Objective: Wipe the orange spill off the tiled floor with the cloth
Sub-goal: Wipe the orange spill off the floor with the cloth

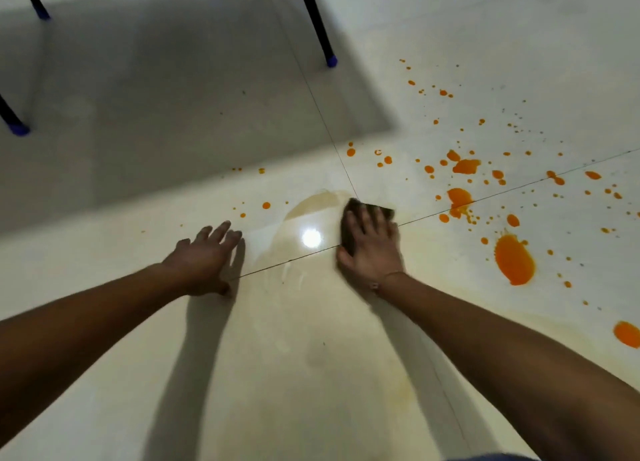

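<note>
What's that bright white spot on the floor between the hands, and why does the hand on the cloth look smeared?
Head view: the spot is glare, a light reflected in the glossy floor; the right hand and cloth are motion-blurred; the left hand is sharper, throwing a soft shadow.

your right hand (372,249) covers most of the cloth (370,207), and both smear with blur. far right of the cloth, one orange blob (627,334) is cut by the frame edge. beyond the cloth, the black legs (317,20) run off the top.
</note>
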A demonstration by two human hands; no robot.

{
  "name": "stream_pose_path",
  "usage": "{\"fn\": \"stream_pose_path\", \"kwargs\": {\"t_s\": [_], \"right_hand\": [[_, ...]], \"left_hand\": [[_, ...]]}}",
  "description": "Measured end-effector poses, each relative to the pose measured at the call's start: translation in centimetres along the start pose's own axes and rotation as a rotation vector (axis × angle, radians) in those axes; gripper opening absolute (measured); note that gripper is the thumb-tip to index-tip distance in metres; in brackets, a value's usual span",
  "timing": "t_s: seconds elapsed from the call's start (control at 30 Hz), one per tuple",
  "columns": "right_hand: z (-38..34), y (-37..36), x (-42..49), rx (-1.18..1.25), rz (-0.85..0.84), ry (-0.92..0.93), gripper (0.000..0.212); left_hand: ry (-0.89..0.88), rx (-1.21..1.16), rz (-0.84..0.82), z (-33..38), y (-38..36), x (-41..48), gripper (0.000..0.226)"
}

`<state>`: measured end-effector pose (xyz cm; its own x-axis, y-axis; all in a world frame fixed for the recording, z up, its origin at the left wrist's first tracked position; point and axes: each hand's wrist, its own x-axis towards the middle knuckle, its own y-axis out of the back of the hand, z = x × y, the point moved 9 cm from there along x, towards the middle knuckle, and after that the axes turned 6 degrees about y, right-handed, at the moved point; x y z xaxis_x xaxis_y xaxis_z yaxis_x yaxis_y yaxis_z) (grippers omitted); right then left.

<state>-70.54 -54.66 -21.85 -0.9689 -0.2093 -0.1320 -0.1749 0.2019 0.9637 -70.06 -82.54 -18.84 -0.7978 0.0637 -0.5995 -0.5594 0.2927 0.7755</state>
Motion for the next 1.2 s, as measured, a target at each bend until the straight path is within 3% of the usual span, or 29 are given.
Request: {"fn": "stream_pose_path", "kwargs": {"t_s": [0.1,0.17,0.23,0.3,0.37,0.47,0.57,0.7,0.8,0.87,0.97,1.07,1.1,1.2], "right_hand": [[-9.1,-2.7,-2.8,0.022,-0.09,0.36,0.078],[-9.2,-2.8,-4.6,0.011,-0.09,0.456,0.077],[-6.8,-2.0,-1.3,-0.013,-0.064,0.38,0.079],[-5.6,-1.0,6.0,0.007,-0.029,0.166,0.081],[-8.9,-0.8,11.4,0.019,0.005,0.084,0.08],[-14.9,-1.9,11.0,0.04,-0.04,0.17,0.076],[-14.1,-2.0,6.1,-0.006,-0.132,0.277,0.078],[-6.7,0.0,9.8,-0.014,-0.089,-0.032,0.08],[-7.9,0.4,17.4,0.034,0.013,-0.137,0.078],[-12.5,-0.1,20.4,0.029,0.081,-0.066,0.076],[-20.3,-2.2,14.7,0.049,-0.002,0.277,0.074],[-18.1,-2.4,6.7,0.049,-0.127,0.443,0.076],[-15.7,-1.9,7.8,0.027,-0.099,0.426,0.077],[-12.3,-0.3,17.4,0.006,0.01,0.091,0.078]], "left_hand": [[-0.017,0.021,0.005,-1.6,0.7,2.1,0.122],[-0.046,0.001,0.028,-2.2,1.4,3.4,0.123],[-0.058,-0.048,0.057,-2.9,2.1,4.9,0.129],[-0.041,-0.12,0.101,-4.9,2.4,6.9,0.137],[-0.013,-0.179,0.125,-7.5,2.4,8.2,0.143],[-0.014,-0.269,0.085,-10.3,1.7,9.1,0.147],[-0.04,-0.279,0.047,-10.1,1.5,9.0,0.148],[-0.039,-0.313,0.015,-9.6,1.4,9.1,0.148],[-0.03,-0.331,0.02,-9.7,0.9,9.9,0.149],[-0.033,-0.352,0.032,-9.5,0.4,10.2,0.149],[-0.069,-0.417,0.042,-10.3,0.6,9.7,0.143],[-0.057,-0.478,0.091,-13.0,0.5,8.3,0.138],[-0.02,-0.476,0.095,-14.4,0.1,7.8,0.14],[0.125,-0.513,0.104,-18.4,-1.9,7.1,0.148]]}}
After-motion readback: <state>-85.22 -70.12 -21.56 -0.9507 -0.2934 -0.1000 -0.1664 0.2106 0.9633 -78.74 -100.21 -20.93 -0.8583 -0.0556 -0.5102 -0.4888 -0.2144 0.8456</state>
